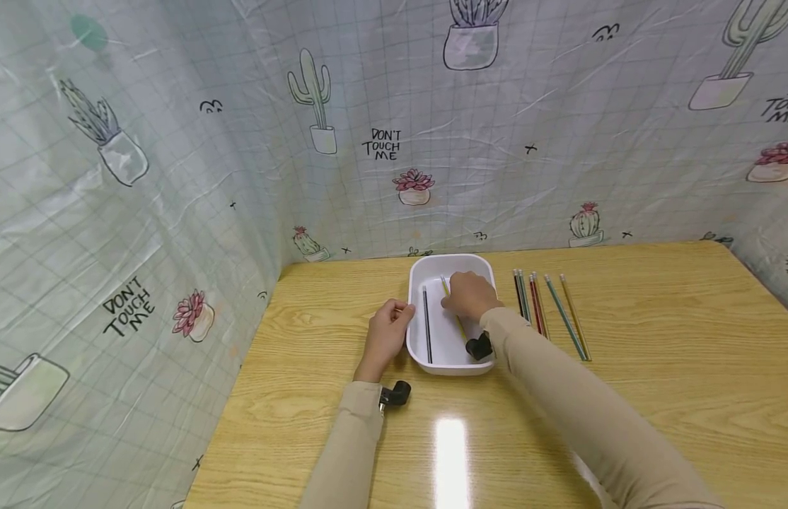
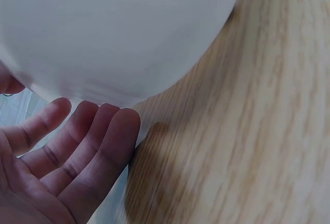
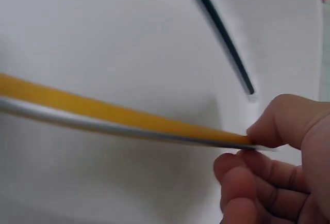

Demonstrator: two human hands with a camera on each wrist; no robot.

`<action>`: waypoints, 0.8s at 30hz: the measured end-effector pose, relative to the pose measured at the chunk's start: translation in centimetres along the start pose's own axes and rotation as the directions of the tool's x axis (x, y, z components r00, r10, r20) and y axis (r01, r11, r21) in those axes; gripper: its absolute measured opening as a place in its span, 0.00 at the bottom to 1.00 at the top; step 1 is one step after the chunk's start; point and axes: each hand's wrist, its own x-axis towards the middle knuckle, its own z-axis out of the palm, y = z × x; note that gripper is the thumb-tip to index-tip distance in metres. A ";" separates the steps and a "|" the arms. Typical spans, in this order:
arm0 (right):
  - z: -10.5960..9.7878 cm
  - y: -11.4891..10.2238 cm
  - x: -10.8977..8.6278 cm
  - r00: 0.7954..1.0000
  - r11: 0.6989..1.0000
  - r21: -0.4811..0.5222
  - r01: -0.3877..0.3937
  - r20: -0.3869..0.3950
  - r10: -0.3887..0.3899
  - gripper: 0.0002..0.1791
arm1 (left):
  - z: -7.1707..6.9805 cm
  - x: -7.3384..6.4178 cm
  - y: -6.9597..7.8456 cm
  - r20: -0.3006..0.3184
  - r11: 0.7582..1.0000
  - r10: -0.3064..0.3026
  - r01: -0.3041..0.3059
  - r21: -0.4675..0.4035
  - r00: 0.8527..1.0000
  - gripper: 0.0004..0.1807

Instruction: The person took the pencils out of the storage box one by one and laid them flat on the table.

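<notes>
A white tray (image 1: 451, 369) stands on the table. My left hand (image 1: 389, 331) holds its left rim; in the left wrist view the bent fingers (image 2: 111, 146) meet the outer wall, with the thumb by the edge. My right hand (image 1: 472, 295) reaches inside the tray. Between thumb and fingertips it pinches one end of a yellow pencil (image 3: 129, 115), which shows a silvery stripe along its side. A dark pencil (image 1: 427, 325) lies lengthwise in the tray, left of the yellow one.
Right of the tray, several pencils lie on the wooden table (image 1: 674, 339), among them a teal pencil (image 1: 564, 318) and a red pencil (image 1: 537, 304). My right forearm crosses in front of some. A patterned curtain (image 1: 368, 198) hangs behind and at the left.
</notes>
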 end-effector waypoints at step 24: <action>-4.0 0.9 -1.3 0.992 0.936 0.350 0.042 -0.122 0.002 0.11 | 0.0 0.2 0.0 0.004 1.000 0.003 -0.003 -0.017 1.000 0.16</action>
